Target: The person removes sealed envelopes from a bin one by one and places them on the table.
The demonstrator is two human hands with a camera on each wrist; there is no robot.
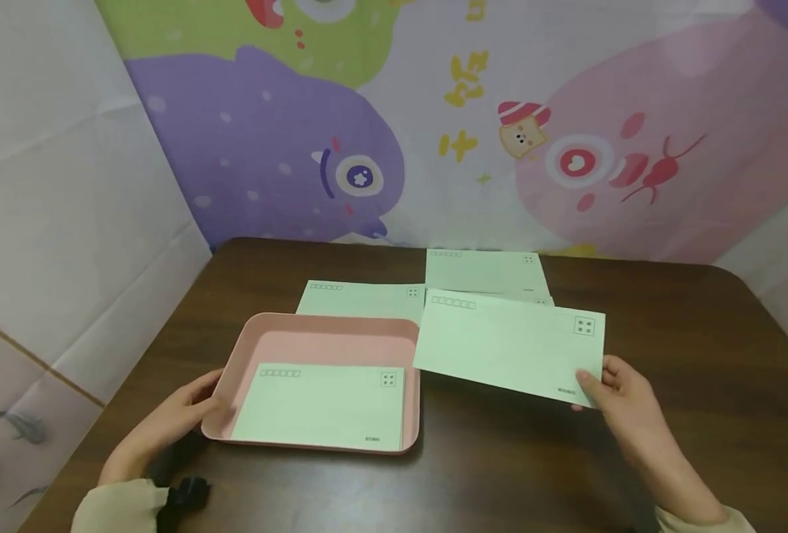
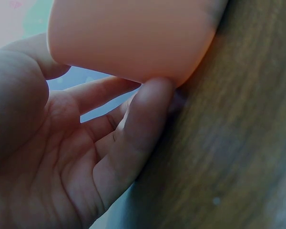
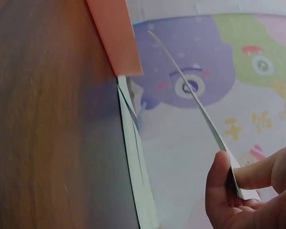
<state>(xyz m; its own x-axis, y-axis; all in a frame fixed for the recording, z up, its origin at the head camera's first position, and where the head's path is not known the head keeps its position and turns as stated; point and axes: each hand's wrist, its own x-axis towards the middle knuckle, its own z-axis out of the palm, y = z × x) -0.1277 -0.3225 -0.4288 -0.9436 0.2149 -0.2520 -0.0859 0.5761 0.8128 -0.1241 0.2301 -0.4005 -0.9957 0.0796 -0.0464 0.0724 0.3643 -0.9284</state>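
Observation:
A pale green envelope is pinched at its lower right corner by my right hand, thumb on top. In the right wrist view this envelope is seen edge-on, lifted above the table. My left hand holds the left side of a pink tray. From the left wrist, the thumb and fingers lie at the rim of the tray. Inside the tray lies another pale green envelope, printed side up, with an edge of more paper showing under it.
Behind the tray lies an envelope, partly covered by it. More envelopes lie at the table's back, partly behind the lifted one. The dark wooden table ends at a cartoon-printed cloth.

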